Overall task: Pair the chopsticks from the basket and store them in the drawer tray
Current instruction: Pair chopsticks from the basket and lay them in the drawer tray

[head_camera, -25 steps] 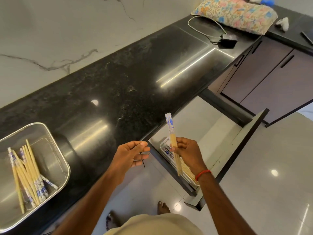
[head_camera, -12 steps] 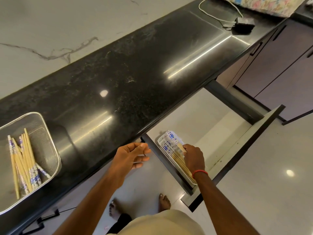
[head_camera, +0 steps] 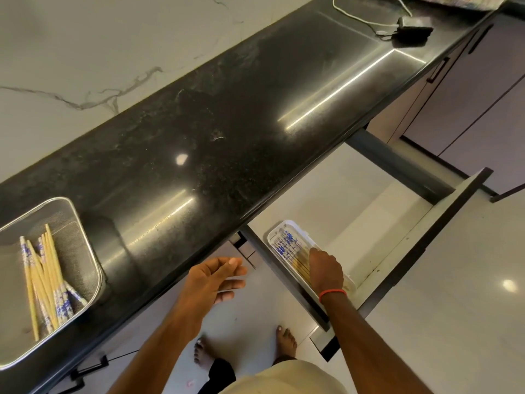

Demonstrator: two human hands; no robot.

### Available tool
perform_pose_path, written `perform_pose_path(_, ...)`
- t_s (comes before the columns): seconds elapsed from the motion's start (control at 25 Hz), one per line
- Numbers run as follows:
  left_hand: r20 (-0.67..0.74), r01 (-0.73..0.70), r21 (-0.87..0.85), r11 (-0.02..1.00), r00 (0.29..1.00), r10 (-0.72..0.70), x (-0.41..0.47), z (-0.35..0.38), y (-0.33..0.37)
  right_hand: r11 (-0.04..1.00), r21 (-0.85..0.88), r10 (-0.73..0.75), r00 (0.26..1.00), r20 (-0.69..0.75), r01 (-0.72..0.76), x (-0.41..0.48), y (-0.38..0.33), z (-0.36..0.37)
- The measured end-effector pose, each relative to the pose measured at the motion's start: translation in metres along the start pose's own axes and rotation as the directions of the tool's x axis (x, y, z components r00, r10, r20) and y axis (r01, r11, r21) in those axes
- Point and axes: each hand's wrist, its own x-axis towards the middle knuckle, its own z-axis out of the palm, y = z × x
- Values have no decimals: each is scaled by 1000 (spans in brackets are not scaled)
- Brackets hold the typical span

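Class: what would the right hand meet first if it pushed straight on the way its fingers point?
Probably the chopsticks in the tray: the right hand points down at them, seemingly touching already, though depth is unclear.

wall: white marble | counter: black granite | floor: glossy pale tile | cabinets: mauve

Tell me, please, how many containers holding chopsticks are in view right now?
2. The metal basket sits on the black countertop at far left; the white tray lies in the open drawer, under the right hand.
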Motion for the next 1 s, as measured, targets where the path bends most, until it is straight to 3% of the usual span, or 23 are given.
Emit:
perform_pose_path(0.8,-29,-19,-58,998,999,18,-4,-7,-5,976,-162,-134,989,64,143,-9,0,-3)
perform_pose_path(1.0,-60,-52,-108,993,997,45,-12,-18,-10,977,-197,-84,996,-24,78,-20,-9,-20)
